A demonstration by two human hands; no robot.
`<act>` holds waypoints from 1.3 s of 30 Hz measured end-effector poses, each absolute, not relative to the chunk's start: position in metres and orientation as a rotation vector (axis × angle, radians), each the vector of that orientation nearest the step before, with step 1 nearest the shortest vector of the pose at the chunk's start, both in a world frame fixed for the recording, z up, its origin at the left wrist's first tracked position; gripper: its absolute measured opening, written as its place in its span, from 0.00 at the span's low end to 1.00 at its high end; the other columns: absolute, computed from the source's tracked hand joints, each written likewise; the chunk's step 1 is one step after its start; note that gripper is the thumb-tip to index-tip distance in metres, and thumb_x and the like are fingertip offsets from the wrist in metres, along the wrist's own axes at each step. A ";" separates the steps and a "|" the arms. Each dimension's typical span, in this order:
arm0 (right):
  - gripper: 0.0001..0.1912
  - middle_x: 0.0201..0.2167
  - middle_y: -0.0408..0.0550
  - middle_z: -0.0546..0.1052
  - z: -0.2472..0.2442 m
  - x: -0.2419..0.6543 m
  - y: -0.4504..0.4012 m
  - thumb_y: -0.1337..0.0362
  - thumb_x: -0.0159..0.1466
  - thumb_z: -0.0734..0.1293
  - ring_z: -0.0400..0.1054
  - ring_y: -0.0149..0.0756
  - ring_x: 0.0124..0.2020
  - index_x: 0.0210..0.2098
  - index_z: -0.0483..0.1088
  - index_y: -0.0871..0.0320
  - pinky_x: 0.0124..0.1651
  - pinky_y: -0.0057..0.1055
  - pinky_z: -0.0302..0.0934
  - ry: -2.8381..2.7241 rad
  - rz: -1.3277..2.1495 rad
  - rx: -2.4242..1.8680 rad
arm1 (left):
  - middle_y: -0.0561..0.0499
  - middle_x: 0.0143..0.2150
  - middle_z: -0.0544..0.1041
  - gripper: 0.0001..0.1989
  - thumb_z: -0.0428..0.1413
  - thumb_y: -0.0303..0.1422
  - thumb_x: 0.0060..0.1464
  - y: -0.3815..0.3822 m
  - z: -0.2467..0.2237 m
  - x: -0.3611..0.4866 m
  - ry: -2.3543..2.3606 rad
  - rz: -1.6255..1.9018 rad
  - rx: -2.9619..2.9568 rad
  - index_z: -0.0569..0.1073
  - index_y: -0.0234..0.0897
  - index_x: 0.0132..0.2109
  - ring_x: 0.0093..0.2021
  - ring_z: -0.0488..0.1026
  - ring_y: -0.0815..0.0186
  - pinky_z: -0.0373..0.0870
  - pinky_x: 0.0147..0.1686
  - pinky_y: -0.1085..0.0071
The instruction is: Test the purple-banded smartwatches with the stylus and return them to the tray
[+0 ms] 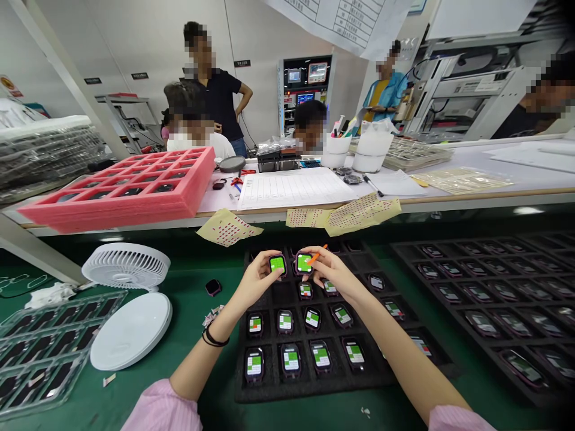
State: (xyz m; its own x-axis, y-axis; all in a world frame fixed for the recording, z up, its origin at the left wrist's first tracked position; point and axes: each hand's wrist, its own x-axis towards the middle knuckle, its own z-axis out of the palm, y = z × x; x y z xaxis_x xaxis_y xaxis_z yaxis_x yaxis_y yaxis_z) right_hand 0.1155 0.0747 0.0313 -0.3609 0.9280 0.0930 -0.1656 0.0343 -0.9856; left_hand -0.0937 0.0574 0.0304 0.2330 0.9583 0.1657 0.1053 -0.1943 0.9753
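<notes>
My left hand (255,280) is closed around a square smartwatch (277,264) whose lit screen is mostly green. Close beside it, my right hand (331,269) grips a second smartwatch (303,262) with a green and white screen. A thin orange stick (318,254) is also in the right fingers, its tip over that screen. Both watches are held above the far part of a black foam tray (309,392). In its pockets lie several watches, such as a lit watch (284,321) showing green and white.
A second black tray (453,323) of watches lies right. Leftward are a white fan (126,269), a dark watch (213,287) and a clear plastic tray (67,383). A shelf above holds a pink foam tray (193,197) and papers (296,188). Several people are beyond.
</notes>
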 end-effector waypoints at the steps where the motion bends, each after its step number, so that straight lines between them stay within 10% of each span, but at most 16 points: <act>1: 0.17 0.29 0.44 0.71 0.031 0.115 0.075 0.59 0.56 0.69 0.72 0.33 0.25 0.44 0.67 0.57 0.15 0.21 0.53 -1.382 1.497 -0.839 | 0.46 0.43 0.73 0.21 0.60 0.37 0.51 0.057 0.030 -0.093 1.047 1.106 1.549 0.67 0.35 0.50 0.40 0.72 0.64 0.71 0.39 0.69; 13: 0.23 0.36 0.46 0.71 0.031 0.116 0.073 0.62 0.54 0.72 0.73 0.35 0.32 0.48 0.64 0.54 0.18 0.21 0.57 -1.412 1.533 -0.767 | 0.43 0.51 0.71 0.26 0.56 0.37 0.55 0.056 0.032 -0.096 0.998 1.064 1.524 0.62 0.38 0.59 0.37 0.70 0.67 0.64 0.26 0.75; 21: 0.25 0.30 0.42 0.71 0.028 0.111 0.074 0.60 0.49 0.75 0.67 0.29 0.24 0.43 0.66 0.54 0.15 0.20 0.49 -1.358 1.456 -0.876 | 0.44 0.50 0.72 0.23 0.59 0.36 0.53 0.054 0.036 -0.091 1.033 1.094 1.518 0.65 0.37 0.55 0.42 0.73 0.64 0.70 0.44 0.67; 39: 0.21 0.24 0.42 0.73 0.035 0.113 0.073 0.46 0.55 0.68 0.64 0.27 0.16 0.36 0.68 0.57 0.14 0.22 0.47 -1.235 1.447 -0.944 | 0.44 0.48 0.73 0.28 0.60 0.33 0.52 0.052 0.037 -0.093 1.038 1.020 1.621 0.61 0.37 0.58 0.41 0.73 0.64 0.70 0.37 0.71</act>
